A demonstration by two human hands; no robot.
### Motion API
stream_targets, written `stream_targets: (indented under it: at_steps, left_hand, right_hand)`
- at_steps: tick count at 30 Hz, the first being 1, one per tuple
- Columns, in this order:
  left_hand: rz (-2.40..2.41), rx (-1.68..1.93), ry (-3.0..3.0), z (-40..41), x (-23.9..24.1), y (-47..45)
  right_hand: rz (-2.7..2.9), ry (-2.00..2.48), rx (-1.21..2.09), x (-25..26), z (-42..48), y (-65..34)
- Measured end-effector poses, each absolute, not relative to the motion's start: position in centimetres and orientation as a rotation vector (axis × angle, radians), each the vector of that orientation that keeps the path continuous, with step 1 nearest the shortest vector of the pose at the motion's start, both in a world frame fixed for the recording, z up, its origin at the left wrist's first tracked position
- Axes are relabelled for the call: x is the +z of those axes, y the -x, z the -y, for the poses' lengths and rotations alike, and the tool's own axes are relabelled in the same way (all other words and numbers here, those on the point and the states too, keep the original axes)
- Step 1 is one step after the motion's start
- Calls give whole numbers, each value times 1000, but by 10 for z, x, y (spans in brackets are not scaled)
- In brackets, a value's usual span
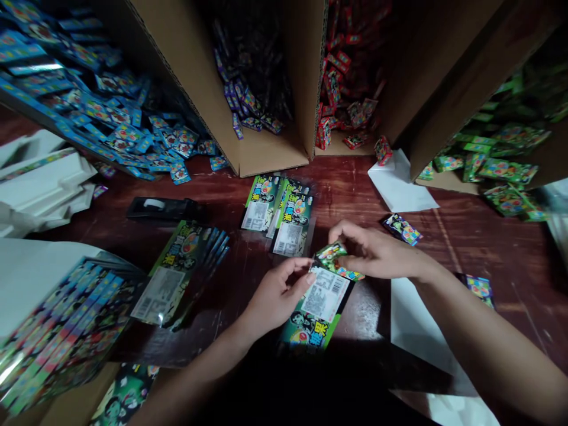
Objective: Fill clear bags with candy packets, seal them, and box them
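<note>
My left hand (284, 290) pinches the upper edge of a printed plastic packet (322, 296), which has a white label panel and green and black artwork. At that same edge, my right hand (377, 248) grips a small green candy box (332, 254) between thumb and fingers. The box touches the packet's top; whether part of it is inside, I cannot tell. Just beyond my hands lie several similar flat packets (290, 222). A purple candy box (402, 229) rests to the right of my right hand.
Open cardboard boxes hold purple (248, 100), red (332, 83) and green candy boxes (506, 165); blue ones (128, 130) are heaped at left. A black tape-dispenser-like object (164, 209), a stack of packets (171, 272) and filled packs (66, 331) lie left. White paper (421, 319) lies right.
</note>
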State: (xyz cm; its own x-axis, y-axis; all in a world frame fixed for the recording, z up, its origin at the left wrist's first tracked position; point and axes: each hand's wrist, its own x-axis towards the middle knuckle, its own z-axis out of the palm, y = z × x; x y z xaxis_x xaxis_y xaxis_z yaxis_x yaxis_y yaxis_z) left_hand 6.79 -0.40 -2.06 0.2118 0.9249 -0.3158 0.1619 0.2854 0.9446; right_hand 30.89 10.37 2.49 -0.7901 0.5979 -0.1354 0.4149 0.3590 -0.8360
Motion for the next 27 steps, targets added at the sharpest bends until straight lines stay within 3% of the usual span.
stream_targets:
  at_steps: [6, 14, 27]
  left_hand:
    - [-1261, 762, -1341, -1, -37, -45]
    - [-1096, 741, -1331, -11, -21, -44]
    - [-1133, 840, -1185, -1, -27, -46]
  right_hand:
    - [2485, 841, 1373, 28, -112, -307]
    - [2627, 744, 1467, 37, -135, -284]
    - [2796, 504, 1267, 46, -127, -253]
